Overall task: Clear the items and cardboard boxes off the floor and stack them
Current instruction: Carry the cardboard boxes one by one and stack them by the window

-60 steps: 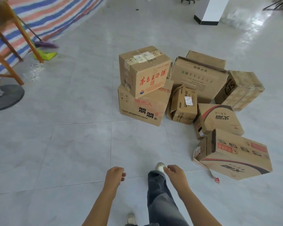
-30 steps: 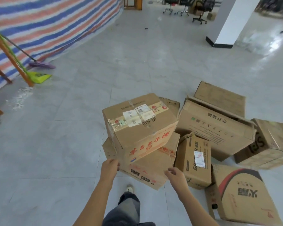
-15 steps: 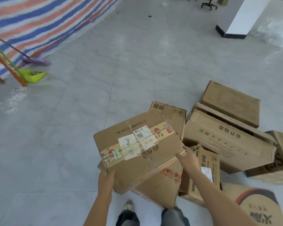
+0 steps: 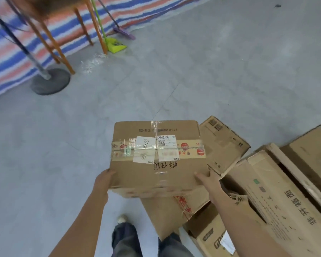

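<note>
I hold a taped cardboard box with white shipping labels on top, lifted clear of the pile. My left hand grips its left side and my right hand grips its right side. Below it lies a larger box with red print, on the floor. To the right are a big open-flapped box with dark characters, a smaller plain box and a small box with a label.
Grey tiled floor stretches ahead. At upper left stand a wooden table's legs, a round dark stand base, a green dustpan, a purple broom and a striped tarp. My legs and a shoe are below.
I walked up to the pile, took the top box by its sides and lifted it off the box under it. My view has swung left toward the table and tarp.
</note>
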`<action>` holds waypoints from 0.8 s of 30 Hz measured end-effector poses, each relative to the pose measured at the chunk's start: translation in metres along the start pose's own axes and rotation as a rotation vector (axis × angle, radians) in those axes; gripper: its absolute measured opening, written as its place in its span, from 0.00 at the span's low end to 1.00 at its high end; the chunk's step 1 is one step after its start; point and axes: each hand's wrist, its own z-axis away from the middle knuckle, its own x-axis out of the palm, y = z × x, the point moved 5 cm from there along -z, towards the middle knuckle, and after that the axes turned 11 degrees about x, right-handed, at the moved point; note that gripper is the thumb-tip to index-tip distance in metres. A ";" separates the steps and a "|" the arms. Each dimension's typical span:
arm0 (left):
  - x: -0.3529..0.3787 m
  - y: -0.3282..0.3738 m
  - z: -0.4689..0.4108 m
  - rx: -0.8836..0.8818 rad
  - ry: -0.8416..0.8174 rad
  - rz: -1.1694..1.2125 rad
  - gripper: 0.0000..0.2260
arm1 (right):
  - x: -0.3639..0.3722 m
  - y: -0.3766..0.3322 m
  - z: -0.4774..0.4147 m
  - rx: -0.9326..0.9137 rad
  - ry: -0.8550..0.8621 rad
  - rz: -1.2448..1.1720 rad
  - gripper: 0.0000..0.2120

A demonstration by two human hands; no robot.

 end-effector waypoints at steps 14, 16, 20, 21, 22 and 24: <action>-0.174 0.041 0.109 0.268 0.273 0.581 0.06 | 0.089 -0.131 0.150 -0.564 -0.223 0.259 0.18; -0.224 0.041 0.142 0.369 0.350 0.637 0.07 | 0.127 -0.132 0.199 -0.634 -0.328 0.263 0.17; -0.326 0.036 0.217 0.595 0.543 0.714 0.09 | 0.201 -0.119 0.309 -0.764 -0.545 0.206 0.14; -0.352 0.032 0.237 0.654 0.598 0.712 0.10 | 0.217 -0.112 0.340 -0.806 -0.599 0.200 0.14; -0.377 0.028 0.256 0.709 0.646 0.702 0.12 | 0.233 -0.105 0.368 -0.844 -0.651 0.192 0.13; -0.422 0.017 0.298 0.799 0.733 0.681 0.16 | 0.262 -0.088 0.422 -0.900 -0.750 0.181 0.13</action>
